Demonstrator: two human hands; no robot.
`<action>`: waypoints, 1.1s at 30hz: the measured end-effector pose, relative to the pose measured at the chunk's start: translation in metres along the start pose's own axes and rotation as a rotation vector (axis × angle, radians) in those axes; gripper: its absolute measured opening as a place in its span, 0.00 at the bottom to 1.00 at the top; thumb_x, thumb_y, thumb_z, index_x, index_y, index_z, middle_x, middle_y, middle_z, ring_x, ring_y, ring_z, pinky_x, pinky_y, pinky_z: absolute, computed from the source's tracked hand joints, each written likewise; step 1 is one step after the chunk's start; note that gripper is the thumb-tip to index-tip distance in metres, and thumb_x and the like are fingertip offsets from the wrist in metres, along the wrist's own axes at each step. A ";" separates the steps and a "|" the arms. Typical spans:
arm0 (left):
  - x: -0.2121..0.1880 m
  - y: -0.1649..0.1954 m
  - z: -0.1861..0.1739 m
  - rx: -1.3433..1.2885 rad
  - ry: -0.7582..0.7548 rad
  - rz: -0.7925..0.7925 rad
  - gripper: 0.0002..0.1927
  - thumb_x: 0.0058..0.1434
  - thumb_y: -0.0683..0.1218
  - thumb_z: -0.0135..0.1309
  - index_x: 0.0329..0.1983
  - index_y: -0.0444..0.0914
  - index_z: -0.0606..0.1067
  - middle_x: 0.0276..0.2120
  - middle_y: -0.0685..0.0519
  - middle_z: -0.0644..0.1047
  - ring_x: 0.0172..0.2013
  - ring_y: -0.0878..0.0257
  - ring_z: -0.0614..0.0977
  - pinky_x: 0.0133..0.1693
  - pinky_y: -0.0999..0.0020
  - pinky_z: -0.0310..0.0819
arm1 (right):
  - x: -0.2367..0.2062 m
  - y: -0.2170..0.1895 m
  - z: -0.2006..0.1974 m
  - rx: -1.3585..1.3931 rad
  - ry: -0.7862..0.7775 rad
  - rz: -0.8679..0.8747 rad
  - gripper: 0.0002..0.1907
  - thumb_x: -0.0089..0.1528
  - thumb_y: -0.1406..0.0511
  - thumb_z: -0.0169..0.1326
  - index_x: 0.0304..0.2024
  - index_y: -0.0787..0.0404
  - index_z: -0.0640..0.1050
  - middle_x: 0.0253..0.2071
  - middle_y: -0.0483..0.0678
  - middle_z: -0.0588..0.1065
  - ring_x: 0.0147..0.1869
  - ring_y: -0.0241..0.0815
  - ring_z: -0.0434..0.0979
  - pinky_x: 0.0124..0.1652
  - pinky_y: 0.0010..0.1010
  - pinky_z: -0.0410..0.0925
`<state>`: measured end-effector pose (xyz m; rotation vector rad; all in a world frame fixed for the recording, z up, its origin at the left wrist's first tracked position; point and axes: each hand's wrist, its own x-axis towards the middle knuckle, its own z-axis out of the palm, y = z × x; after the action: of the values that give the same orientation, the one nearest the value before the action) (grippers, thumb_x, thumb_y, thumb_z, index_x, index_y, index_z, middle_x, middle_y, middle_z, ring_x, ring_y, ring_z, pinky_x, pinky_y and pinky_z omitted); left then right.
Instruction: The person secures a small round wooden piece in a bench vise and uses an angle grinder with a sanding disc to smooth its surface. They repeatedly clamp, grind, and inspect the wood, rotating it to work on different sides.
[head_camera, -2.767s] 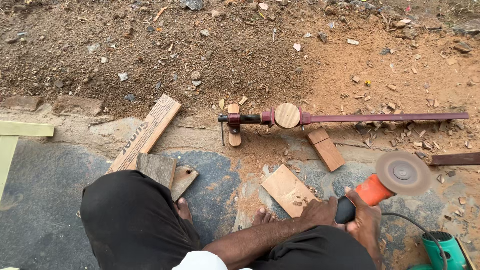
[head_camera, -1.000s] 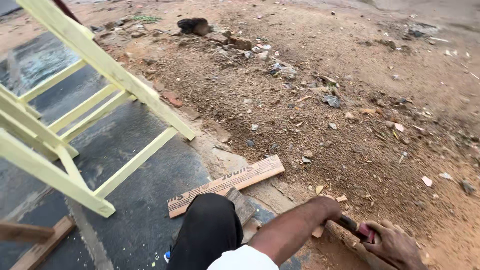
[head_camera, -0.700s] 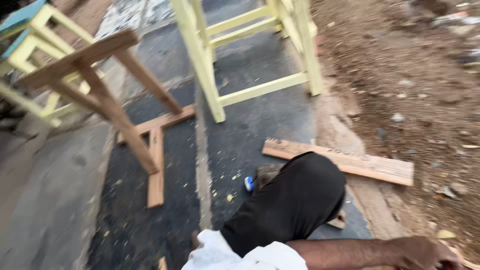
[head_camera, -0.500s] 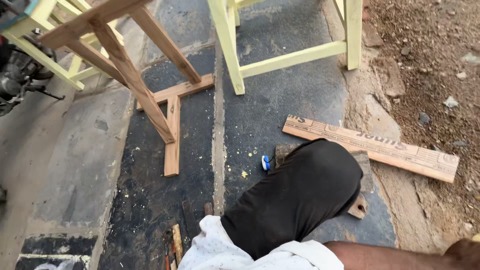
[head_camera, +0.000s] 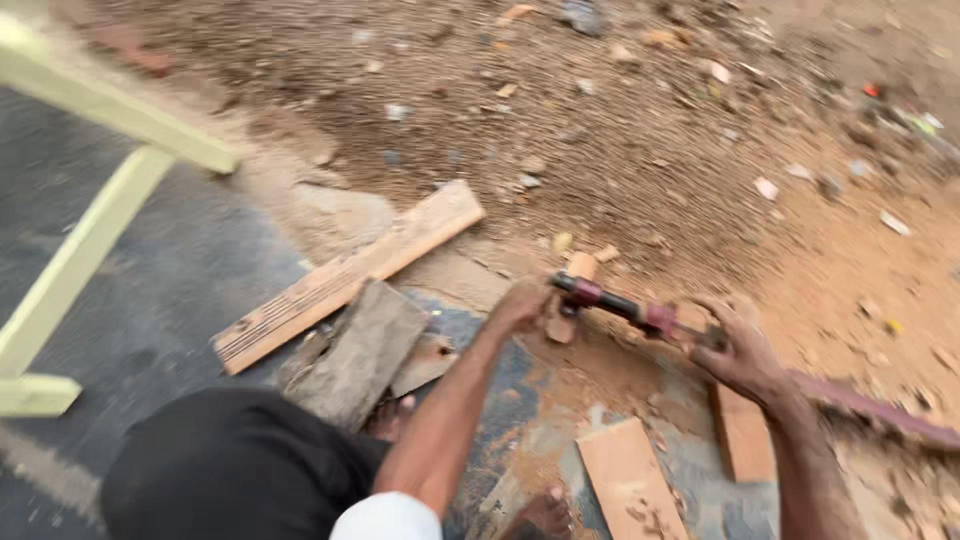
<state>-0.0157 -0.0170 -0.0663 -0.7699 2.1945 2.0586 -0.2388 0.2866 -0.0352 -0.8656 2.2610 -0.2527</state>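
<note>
A long dark red bar clamp (head_camera: 620, 303) lies across the ground ahead of me, its bar (head_camera: 870, 405) running off to the lower right. My left hand (head_camera: 522, 304) grips the clamp's left end, next to a small wooden block (head_camera: 572, 290). Over the clamp's middle part sits my right hand (head_camera: 742, 352), closed around it. The picture is blurred by motion, so fine details of the clamp are unclear.
A long plank (head_camera: 345, 275) and a grey slab (head_camera: 358, 350) lie by my left knee (head_camera: 230, 460). Two short boards (head_camera: 630, 480) (head_camera: 745, 440) rest in front of my feet. A pale yellow-green wooden frame (head_camera: 90, 210) stands at left. Dirt with wood chips lies beyond.
The view swung left to wooden stools and back. My right hand no longer holds the orange angle grinder; both hands are now on the red clamp.
</note>
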 end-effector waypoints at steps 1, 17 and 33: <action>-0.018 -0.010 0.008 -0.295 -0.020 -0.449 0.29 0.75 0.64 0.38 0.28 0.41 0.74 0.16 0.57 0.73 0.14 0.67 0.69 0.16 0.71 0.63 | -0.010 0.009 0.005 -0.061 0.129 -0.150 0.35 0.59 0.59 0.65 0.69 0.47 0.72 0.47 0.55 0.76 0.53 0.51 0.76 0.55 0.44 0.72; 0.009 0.000 0.031 -0.043 0.348 0.110 0.25 0.73 0.62 0.43 0.45 0.37 0.80 0.26 0.54 0.77 0.25 0.67 0.79 0.25 0.72 0.78 | -0.076 -0.069 0.048 -0.277 0.270 -0.062 0.55 0.45 0.47 0.75 0.67 0.59 0.66 0.68 0.53 0.63 0.75 0.51 0.57 0.75 0.61 0.41; 0.048 0.034 0.035 0.346 0.273 -0.320 0.23 0.75 0.59 0.38 0.40 0.39 0.75 0.26 0.55 0.71 0.25 0.66 0.73 0.26 0.66 0.70 | -0.027 -0.073 -0.011 -0.456 0.221 -0.123 0.55 0.45 0.56 0.72 0.72 0.53 0.60 0.63 0.52 0.64 0.67 0.54 0.61 0.67 0.48 0.61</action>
<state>-0.0818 0.0002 -0.0557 -1.3146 2.2787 1.4485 -0.1939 0.2477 0.0165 -1.2659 2.5207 0.1278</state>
